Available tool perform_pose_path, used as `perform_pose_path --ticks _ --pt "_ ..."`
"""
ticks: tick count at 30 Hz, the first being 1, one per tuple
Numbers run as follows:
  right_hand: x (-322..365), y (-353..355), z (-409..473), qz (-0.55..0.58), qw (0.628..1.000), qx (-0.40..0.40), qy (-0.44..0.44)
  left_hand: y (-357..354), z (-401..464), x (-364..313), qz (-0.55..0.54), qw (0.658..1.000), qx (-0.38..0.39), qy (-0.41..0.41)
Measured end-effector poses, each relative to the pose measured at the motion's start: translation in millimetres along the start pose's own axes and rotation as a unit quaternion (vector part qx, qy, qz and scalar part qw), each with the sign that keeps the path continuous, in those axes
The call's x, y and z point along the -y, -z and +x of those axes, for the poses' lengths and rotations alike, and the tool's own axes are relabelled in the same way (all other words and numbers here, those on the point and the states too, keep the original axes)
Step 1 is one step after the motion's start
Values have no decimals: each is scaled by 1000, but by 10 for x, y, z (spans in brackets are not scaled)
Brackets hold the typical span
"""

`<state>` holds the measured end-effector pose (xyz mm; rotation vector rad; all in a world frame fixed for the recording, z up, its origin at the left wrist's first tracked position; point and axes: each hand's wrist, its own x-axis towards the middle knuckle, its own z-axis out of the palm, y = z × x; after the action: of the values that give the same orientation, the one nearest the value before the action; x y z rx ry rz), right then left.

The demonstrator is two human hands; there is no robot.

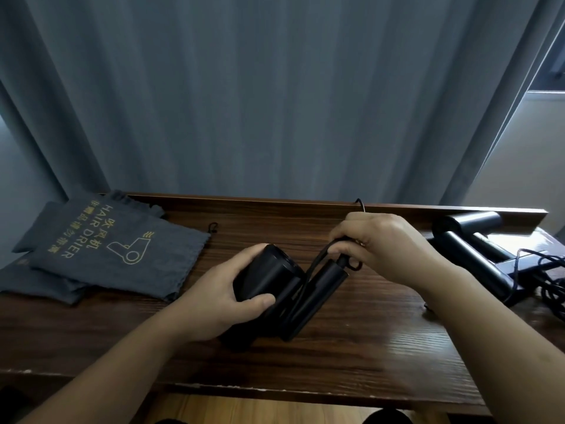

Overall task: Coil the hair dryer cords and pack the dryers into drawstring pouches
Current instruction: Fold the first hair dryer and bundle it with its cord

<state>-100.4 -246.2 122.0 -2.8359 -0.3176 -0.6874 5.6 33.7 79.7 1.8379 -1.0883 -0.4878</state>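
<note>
The left hand (220, 301) is wrapped around the thick barrel of a black hair dryer (275, 289), with the thumb on top and the fingers curled under it, just above the wooden table (382, 347). The right hand (379, 249) is closed on the cord (318, 261) at the end of the dryer's handle, and a small loop of cord shows below its fingers. How many turns it holds I cannot tell.

The cord looks stiff, so I judge the loops could spring open if the right fingers loosen too early. If the loops are pulled tight near the handle, the cord may kink there. The barrel is smooth, and it could turn or slip in the left fingers while the other hand pulls.

To the right of the right hand lies a second dryer (470, 240) with its loose cord (550, 283); the two cords could tangle. The gray pouches (116, 243) lie left of the left hand, well apart.
</note>
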Motion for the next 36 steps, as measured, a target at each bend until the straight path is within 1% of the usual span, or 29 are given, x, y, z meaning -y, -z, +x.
perform_pose_path --ticks 2,5,6,8,11,14,16,18,20,22,25,26,28,30,32,34,36 --pt "-42 -17 -10 29 1000 -9 -3 44 2 -46 -20 999 30 3" --pt "-109 -11 6 129 989 -5 -74 89 -15 -61 -56 995 77 1" --pt "-138 -39 4 154 983 -5 -95 89 -20 -49 -77 994 81 -3" --pt "-215 -187 -26 164 979 -12 -118 66 -21 -50 -130 989 73 -5" --pt "-219 -464 -89 185 964 -20 -189 6 7 -70 -247 967 55 -1" --pt "-100 -663 -132 152 964 -34 -214 -30 51 -62 -385 922 23 29" --pt "6 -752 -185 154 961 -49 -225 -37 84 -76 -449 893 -4 38" --pt "110 -832 -260 151 961 -55 -225 -47 125 -119 -497 866 -43 26" --pt "212 -899 -334 142 964 -41 -223 -49 175 -156 -528 843 -100 26" --pt "330 -942 -388 108 972 -12 -210 -45 229 -153 -543 825 -154 44" --pt "512 -973 -463 56 984 28 -165 -64 295 -149 -522 819 -227 70" --pt "564 -978 -486 42 988 34 -145 -73 312 -144 -504 822 -253 78" --pt "647 -963 -513 15 993 28 -110 -104 342 -102 -443 842 -295 84" --pt "707 -894 -503 5 995 19 -94 -151 348 -24 -354 870 -332 85" --pt "771 -808 -459 -2 996 27 -86 -191 328 39 -246 896 -361 75" --pt "846 -730 -411 -4 995 48 -91 -227 305 70 -127 921 -364 49" --pt "923 -670 -385 6 992 80 -98 -241 288 91 -11 937 -346 31"
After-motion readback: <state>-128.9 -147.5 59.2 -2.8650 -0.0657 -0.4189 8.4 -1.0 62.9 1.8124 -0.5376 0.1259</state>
